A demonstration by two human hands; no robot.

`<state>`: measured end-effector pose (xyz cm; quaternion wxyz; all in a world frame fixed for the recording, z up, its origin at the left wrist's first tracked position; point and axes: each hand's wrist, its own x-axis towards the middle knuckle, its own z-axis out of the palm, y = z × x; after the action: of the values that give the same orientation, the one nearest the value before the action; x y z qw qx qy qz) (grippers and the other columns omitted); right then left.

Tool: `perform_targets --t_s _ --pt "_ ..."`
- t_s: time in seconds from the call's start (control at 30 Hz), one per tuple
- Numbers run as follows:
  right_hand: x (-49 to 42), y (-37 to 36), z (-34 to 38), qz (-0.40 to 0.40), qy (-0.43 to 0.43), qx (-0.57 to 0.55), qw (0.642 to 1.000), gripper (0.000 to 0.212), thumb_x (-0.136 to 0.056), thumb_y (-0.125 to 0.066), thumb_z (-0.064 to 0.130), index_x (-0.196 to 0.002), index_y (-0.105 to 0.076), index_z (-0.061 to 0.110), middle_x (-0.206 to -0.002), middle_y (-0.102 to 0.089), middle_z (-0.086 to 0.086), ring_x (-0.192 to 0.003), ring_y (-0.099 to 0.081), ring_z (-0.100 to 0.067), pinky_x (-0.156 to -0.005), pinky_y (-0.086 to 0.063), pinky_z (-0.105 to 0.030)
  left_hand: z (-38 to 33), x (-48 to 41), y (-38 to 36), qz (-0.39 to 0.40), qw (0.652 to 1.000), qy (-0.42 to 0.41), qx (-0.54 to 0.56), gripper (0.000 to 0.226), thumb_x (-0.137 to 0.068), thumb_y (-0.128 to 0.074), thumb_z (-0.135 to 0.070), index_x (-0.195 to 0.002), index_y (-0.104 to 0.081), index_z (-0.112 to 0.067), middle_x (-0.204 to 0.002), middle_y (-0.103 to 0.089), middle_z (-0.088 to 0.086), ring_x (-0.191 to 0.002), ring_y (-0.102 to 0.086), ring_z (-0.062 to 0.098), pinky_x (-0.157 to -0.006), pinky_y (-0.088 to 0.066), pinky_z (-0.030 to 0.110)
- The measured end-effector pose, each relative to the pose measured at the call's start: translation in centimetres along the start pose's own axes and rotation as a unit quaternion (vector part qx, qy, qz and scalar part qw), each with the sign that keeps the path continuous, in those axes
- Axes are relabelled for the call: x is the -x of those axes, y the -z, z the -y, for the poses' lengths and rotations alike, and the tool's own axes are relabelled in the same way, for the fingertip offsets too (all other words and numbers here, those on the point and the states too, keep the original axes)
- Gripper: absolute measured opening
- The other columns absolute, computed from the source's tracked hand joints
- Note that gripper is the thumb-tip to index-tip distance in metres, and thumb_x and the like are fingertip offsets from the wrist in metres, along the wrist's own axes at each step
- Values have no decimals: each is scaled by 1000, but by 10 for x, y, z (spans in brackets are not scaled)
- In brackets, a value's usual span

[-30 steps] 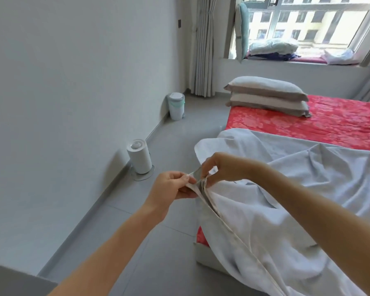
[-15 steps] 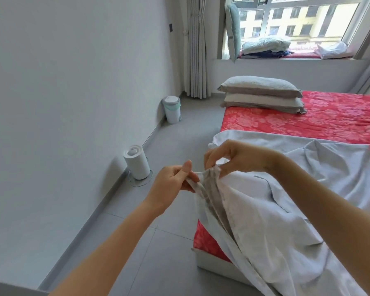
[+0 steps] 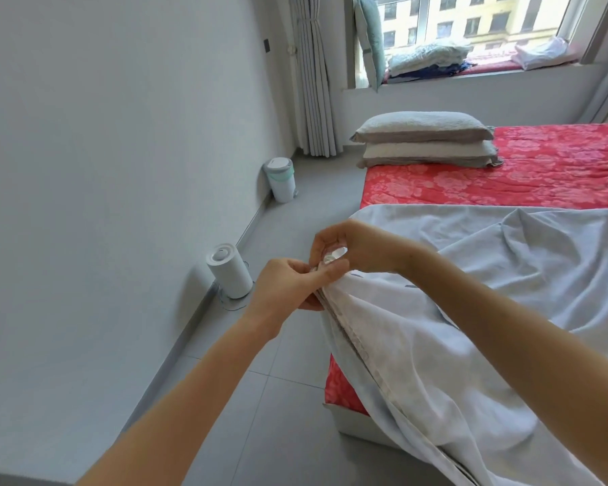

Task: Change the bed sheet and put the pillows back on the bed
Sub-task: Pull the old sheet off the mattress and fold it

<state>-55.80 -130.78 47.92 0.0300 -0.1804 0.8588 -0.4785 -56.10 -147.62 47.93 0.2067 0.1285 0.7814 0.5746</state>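
Both bare forearms reach forward and meet in the middle, the left hand (image 3: pixel 288 285) just below the right hand (image 3: pixel 358 243), each pinching the sheet (image 3: pixel 436 352) edge with curled fingers.

There is only one camera. It sits on the person's head and looks forward and down. It is very close to the left hand (image 3: pixel 288 287) and right hand (image 3: pixel 353 245), which meet in the middle of the frame. The sheet (image 3: pixel 471 327) fills the lower right, close up. The bed (image 3: pixel 506 180) runs off to the right. The wall (image 3: pixel 102 170) fills the left. The window (image 3: pixel 471 22) is far away, at the top right.
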Motion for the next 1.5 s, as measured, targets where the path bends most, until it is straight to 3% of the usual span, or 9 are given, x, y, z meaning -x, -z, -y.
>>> perform_targets --t_s 0.17,0.27,0.43,0.53,0.67,0.83,1.13,1.37,1.5 --pt "12 2 -11 -49 -9 -61 997 16 -84 -67 3 -94 -73 15 -99 -73 -5 -92 -67 -7 -89 -51 -21 -4 -7 -5 15 998 49 41 26 -83 -69 -16 -84 -68 10 -71 -66 19 -61 -65 27 -66 -60 37" --pt "31 -8 -23 -168 -15 -12 986 20 -90 -62 16 -109 -71 15 -105 -71 3 -97 -64 -2 -93 -47 -19 -8 -11 -10 -25 996 66 49 18 -84 -66 -11 -77 -66 6 -65 -64 17 -56 -64 26 -63 -60 37" --pt "70 -63 -42 -452 37 229 861 43 -87 -54 51 -100 -71 14 -85 -72 5 -71 -67 -11 -66 -54 -30 -17 -18 -17 -69 993 89 42 14 -82 -61 -5 -76 -64 8 -63 -62 17 -50 -63 24 -52 -57 30" --pt "80 -93 -55 -495 25 350 795 50 -91 -48 53 -97 -70 9 -77 -70 3 -64 -65 -16 -58 -48 -26 -24 -20 -25 -57 988 122 74 10 -82 -59 -3 -78 -62 6 -60 -59 15 -44 -60 21 -50 -58 29" --pt "88 -109 -63 -527 16 370 765 34 -92 -52 30 -97 -72 3 -70 -68 -1 -56 -62 -17 -52 -49 -28 -30 -24 -29 -34 989 135 58 11 -83 -59 -2 -73 -58 4 -49 -59 13 -40 -60 21 -48 -57 30" --pt "98 -110 -61 -533 20 322 782 28 -91 -52 24 -89 -72 4 -69 -70 -3 -59 -65 -20 -50 -51 -33 -35 -24 -28 -10 990 139 21 14 -82 -60 -4 -70 -57 3 -42 -59 11 -37 -59 20 -44 -56 28" --pt "99 -119 -57 -552 -29 323 768 26 -89 -57 28 -82 -71 8 -63 -65 1 -54 -60 -18 -48 -49 -33 -41 -18 -35 34 987 156 -5 13 -84 -60 -5 -73 -57 0 -44 -60 11 -39 -61 21 -44 -55 28" --pt "108 -116 -58 -507 -33 126 852 31 -87 -56 38 -85 -75 13 -77 -69 7 -69 -63 -7 -64 -53 -27 -37 -18 -31 32 984 176 -17 4 -83 -56 -3 -80 -57 0 -66 -59 16 -37 -60 20 -44 -55 29" --pt "108 -115 -56 -472 -78 0 878 21 -88 -60 23 -74 -73 13 -67 -65 4 -61 -60 -12 -62 -52 -30 -30 -19 -28 6 984 179 -13 5 -81 -53 0 -76 -55 0 -68 -58 16 -39 -60 22 -43 -55 29"
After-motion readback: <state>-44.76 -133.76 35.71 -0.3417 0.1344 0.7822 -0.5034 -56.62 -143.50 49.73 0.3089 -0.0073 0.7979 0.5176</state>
